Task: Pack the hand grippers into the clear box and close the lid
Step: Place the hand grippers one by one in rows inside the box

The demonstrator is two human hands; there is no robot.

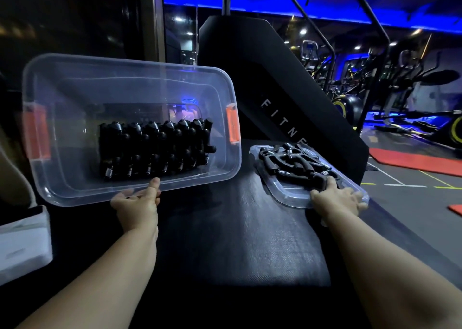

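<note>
My left grip clamped the near rim of the tilted clear plastic box over the black bench's left edge, while the unpacked black sprung hand grippers lay heaped on the flat clear lid at the right edge, under my curled right grip, clamped on what I couldn't tell.

Blue ceiling lights glow over exercise machines and red mats on the grey floor.

clear box: open, orange latches, tilted up | hand grippers: black, rowed inside | lid: flat at 3 o'clock, carrying loose grippers
</note>
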